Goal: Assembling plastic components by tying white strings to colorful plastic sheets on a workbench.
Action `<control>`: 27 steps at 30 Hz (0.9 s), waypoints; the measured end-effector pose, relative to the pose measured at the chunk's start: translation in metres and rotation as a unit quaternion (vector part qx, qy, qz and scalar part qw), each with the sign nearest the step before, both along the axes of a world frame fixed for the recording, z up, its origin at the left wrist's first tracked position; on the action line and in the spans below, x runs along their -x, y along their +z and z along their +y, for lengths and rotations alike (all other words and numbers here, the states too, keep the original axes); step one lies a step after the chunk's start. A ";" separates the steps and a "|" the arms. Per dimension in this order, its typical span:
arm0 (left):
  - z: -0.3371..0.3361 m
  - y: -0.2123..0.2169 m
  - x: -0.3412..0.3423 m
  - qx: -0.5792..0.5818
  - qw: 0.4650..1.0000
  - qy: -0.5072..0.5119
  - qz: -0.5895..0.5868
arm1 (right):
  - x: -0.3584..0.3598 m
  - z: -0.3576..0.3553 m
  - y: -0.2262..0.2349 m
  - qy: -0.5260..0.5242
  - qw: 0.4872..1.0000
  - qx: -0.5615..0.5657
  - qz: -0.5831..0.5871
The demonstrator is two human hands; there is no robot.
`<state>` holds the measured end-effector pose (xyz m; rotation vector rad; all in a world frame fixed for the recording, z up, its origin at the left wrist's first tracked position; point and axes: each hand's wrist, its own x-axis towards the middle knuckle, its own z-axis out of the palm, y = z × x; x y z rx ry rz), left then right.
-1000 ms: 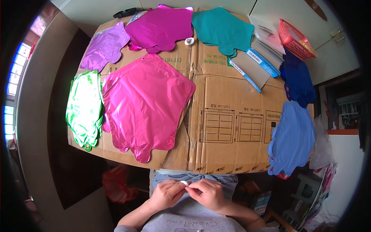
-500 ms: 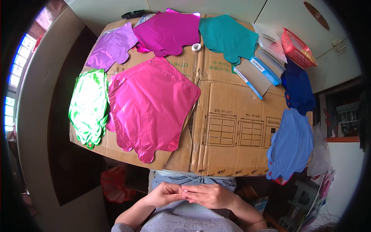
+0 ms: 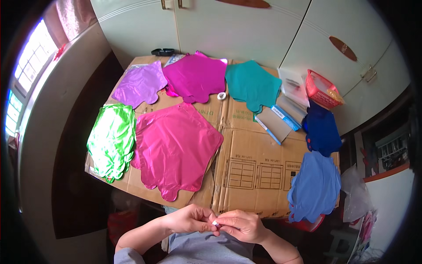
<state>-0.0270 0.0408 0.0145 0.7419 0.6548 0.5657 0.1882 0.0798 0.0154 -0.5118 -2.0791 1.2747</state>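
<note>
Pinching a tiny white piece [image 3: 215, 223] between left hand [image 3: 190, 218] and right hand [image 3: 241, 225], fingertips closed on it, just below the table [image 3: 259, 149] edge. Hovering near the pink balloon [image 3: 176, 147] lying flat on the cardboard.

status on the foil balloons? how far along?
Done: seven flat foil balloons lie spread over the cardboard, none inflated. In hand: left hand and right hand pinch a small white piece together near the lap. Left: every balloon on the cardboard remains flat.
</note>
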 end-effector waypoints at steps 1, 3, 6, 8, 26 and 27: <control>0.005 0.003 -0.002 -0.027 1.000 -0.003 -0.009 | -0.002 0.004 -0.001 0.006 1.000 0.000 0.009; 0.011 0.007 -0.003 -0.033 0.999 0.015 -0.025 | 0.000 0.007 0.002 -0.001 1.000 0.000 0.015; 0.023 0.016 -0.004 -0.060 0.998 0.022 -0.015 | -0.002 0.014 0.007 -0.038 0.999 0.030 0.011; 0.025 0.019 -0.002 -0.079 0.996 0.030 -0.027 | -0.002 0.014 0.020 -0.059 0.994 0.092 0.010; 0.027 0.031 -0.005 -0.242 0.935 0.039 0.256 | 0.003 0.035 0.025 0.024 0.965 0.252 -0.068; 0.026 0.029 -0.006 -0.240 0.937 0.062 0.245 | 0.003 0.035 0.024 0.014 0.965 0.255 -0.063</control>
